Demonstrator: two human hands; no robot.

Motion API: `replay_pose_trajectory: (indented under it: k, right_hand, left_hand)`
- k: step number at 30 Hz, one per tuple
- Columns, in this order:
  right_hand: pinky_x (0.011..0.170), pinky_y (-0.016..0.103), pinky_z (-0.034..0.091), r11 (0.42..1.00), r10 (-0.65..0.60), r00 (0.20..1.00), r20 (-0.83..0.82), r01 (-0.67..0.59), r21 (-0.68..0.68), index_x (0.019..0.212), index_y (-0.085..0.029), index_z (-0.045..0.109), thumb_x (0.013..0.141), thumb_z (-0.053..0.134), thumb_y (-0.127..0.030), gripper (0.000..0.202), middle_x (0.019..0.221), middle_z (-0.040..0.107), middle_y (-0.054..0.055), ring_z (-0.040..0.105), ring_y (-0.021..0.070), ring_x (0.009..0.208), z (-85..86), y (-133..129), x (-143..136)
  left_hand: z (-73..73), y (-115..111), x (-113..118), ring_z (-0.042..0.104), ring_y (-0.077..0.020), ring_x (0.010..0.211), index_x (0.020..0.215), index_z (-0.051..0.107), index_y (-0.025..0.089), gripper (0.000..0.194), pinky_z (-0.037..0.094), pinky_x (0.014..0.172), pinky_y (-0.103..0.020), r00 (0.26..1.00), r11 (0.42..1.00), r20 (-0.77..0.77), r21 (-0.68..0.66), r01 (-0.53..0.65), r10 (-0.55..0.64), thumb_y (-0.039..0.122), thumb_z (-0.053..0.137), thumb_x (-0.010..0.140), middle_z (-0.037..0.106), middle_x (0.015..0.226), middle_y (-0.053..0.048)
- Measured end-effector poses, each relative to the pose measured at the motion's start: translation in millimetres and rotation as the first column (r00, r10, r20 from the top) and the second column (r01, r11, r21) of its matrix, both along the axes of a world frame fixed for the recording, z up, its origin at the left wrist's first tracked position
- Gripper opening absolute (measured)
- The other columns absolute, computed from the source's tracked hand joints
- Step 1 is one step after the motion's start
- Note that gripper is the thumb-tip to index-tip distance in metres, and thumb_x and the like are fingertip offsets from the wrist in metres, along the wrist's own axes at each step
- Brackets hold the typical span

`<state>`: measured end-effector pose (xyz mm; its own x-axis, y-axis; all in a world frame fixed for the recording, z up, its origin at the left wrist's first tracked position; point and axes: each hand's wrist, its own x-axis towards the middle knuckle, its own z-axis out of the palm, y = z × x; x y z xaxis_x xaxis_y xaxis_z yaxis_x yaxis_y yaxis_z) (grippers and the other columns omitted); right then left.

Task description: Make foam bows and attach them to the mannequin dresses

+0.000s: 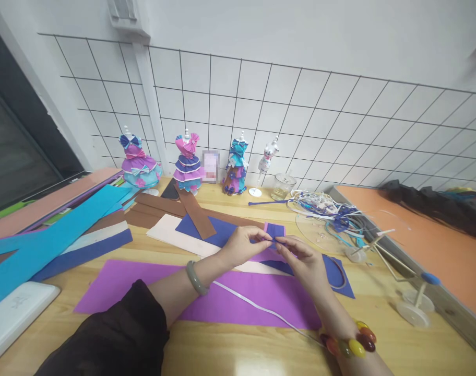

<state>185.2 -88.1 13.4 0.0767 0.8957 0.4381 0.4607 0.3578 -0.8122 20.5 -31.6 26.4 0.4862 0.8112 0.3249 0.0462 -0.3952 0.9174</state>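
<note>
As left hand [244, 246] and right hand [305, 261] seemingly pinch fabric [275, 231], tabletop [373, 300] extends rightward

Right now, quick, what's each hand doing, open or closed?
Left hand: closed, pinching the small blue fabric piece with pink edges.
Right hand: closed, pinching that same piece.

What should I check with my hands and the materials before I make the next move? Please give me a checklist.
1. Left hand, fingers pinching the small blue piece: ok.
2. Right hand, fingers pinching it too: ok.
3. Large purple sheet lying flat: ok.
4. White cord away from the beaded bracelet: not ok, it runs up to it.
5. Fold between the fingers even: cannot tell, too small to see.
</note>
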Motion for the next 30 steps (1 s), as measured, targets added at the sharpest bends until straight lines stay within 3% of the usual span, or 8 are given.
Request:
replay_pose_trajectory:
  k: [4, 12, 17, 30]
  right_hand:
    - [0.069, 0.033, 0.05, 0.999, -0.04, 0.999, 0.027, 0.04, 0.018, 0.091, -0.022, 0.066, 0.075, 0.059, -0.03, 0.019, 0.091, 0.065, 0.006, 0.061, 0.0195, 0.079, 1.0, -0.7, -0.8]
    - [0.073, 0.034, 0.049, 0.994, -0.061, 0.994, 0.091, 0.052, 0.096, 0.098, -0.024, 0.065, 0.076, 0.06, -0.028, 0.023, 0.093, 0.067, 0.006, 0.061, 0.0211, 0.086, 3.7, -2.0, 0.0]
    - [0.069, 0.033, 0.05, 0.988, -0.06, 0.994, 0.093, 0.046, 0.148, 0.097, -0.024, 0.066, 0.075, 0.06, -0.025, 0.023, 0.085, 0.068, 0.005, 0.062, 0.0192, 0.078, 4.6, -2.2, -0.5]
    - [0.062, 0.03, 0.048, 0.977, -0.01, 0.993, 0.121, -0.016, 0.212, 0.094, -0.026, 0.066, 0.077, 0.057, -0.021, 0.02, 0.078, 0.065, 0.004, 0.06, 0.0163, 0.069, 5.2, -0.6, 0.0]
  left_hand:
    - [0.3, 0.2, -0.4, 0.059, -0.0127, 0.072, 0.078, 0.067, 0.013, 0.016, 0.046, 0.069, -0.023, 1.0, 1.0, 0.014, 0.002, -0.021, 0.021, 0.024, 0.06, 0.07, 0.066, 0.077, -0.005]
    - [1.1, -0.5, -1.5, 0.06, -0.0115, 0.071, 0.079, 0.067, 0.015, 0.012, 0.045, 0.067, -0.021, 0.998, 0.974, 0.021, 0.22, -0.061, 0.058, 0.02, 0.059, 0.072, 0.066, 0.076, -0.004]
    - [-0.2, 1.7, -2.0, 0.061, -0.0121, 0.074, 0.083, 0.067, 0.016, 0.014, 0.047, 0.068, -0.021, 0.998, 0.95, 0.033, 0.306, -0.057, 0.049, 0.019, 0.059, 0.072, 0.068, 0.079, -0.005]
    - [-4.1, 5.1, -2.8, 0.06, -0.0126, 0.074, 0.081, 0.066, 0.017, 0.012, 0.048, 0.07, -0.024, 0.996, 0.803, 0.02, 0.591, -0.079, 0.083, 0.02, 0.055, 0.076, 0.067, 0.077, -0.005]
